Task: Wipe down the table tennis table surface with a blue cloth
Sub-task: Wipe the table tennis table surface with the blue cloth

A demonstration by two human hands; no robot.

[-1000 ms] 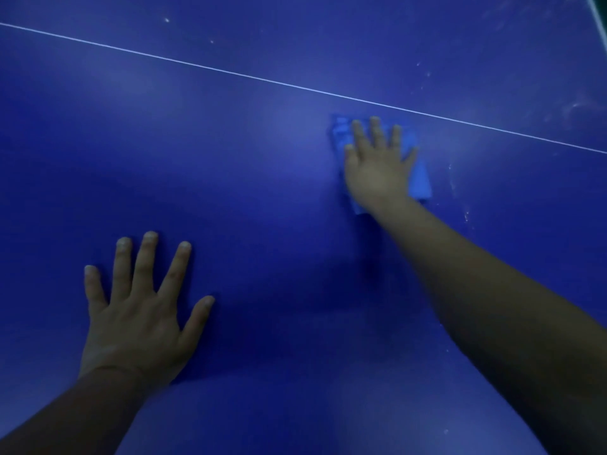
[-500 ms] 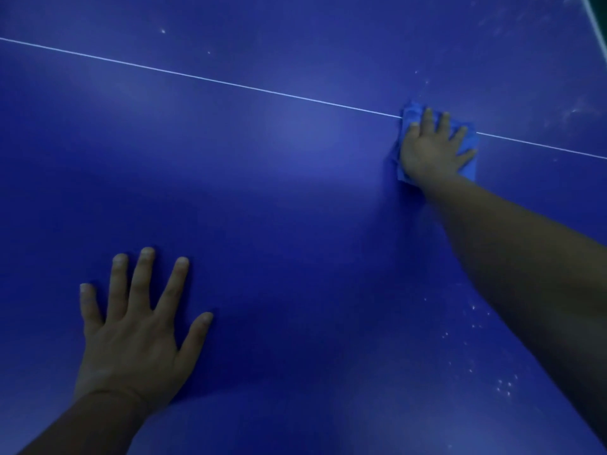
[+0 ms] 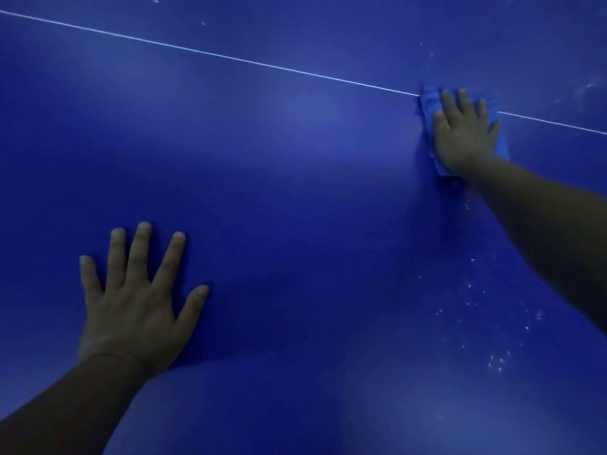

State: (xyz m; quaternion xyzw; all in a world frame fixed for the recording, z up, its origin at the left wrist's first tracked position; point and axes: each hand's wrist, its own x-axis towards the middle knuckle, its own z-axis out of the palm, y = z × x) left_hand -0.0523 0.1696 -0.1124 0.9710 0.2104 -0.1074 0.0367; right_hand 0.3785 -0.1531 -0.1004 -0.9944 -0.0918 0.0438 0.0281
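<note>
Soft, limp folded blue cloth (image 3: 428, 105), best pinned flat under spread right hand (image 3: 464, 136) atop white line (image 3: 230, 57); left hand (image 3: 134, 297) splayed, released, on smooth blue table (image 3: 312, 208).

A single head-worn view looks forward and steeply down onto the blue table top (image 3: 295, 192), close enough that the surface fills the whole picture; the white line (image 3: 230, 57) slants across the upper part. Both forearms enter from the lower corners; no second view shares the scene.
</note>
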